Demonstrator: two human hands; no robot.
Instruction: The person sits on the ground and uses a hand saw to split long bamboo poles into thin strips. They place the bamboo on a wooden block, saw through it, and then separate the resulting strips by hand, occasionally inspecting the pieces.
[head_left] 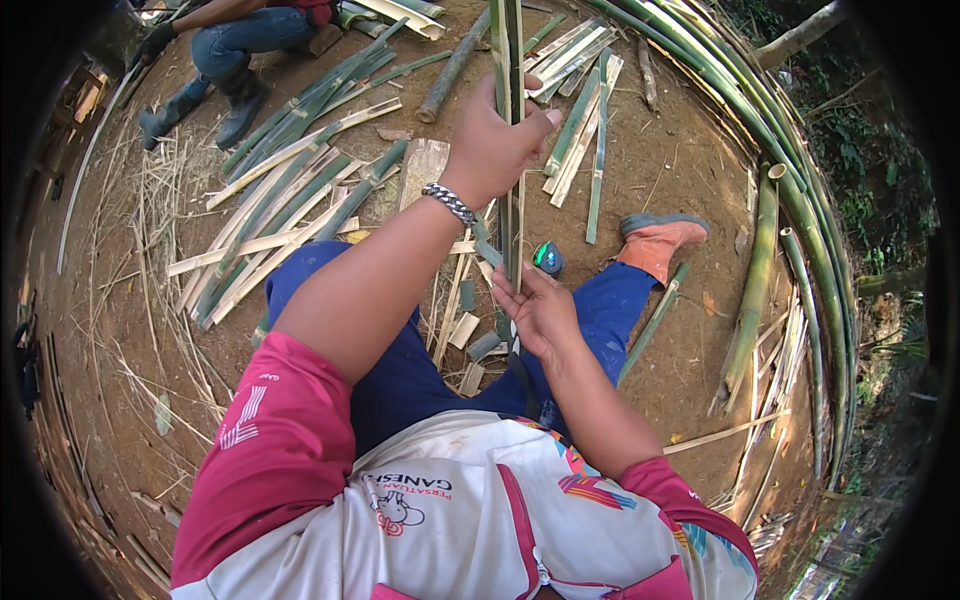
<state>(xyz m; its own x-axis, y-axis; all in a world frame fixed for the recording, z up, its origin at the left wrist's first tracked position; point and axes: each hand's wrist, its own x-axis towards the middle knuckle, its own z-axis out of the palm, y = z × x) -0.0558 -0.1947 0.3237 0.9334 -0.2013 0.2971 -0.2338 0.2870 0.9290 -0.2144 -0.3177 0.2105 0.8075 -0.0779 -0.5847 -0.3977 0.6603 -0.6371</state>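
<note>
The strip (512, 220) stands in front of the person, its long axis running nearly straight from the lap out past the upper edge of view. The left hand (500, 145) is clamped around the strip's upper part. The right hand (540, 312) has its fingers against the strip's lower part; whether they grip, I cannot tell. A boot (660, 245) is right of the strip.
</note>
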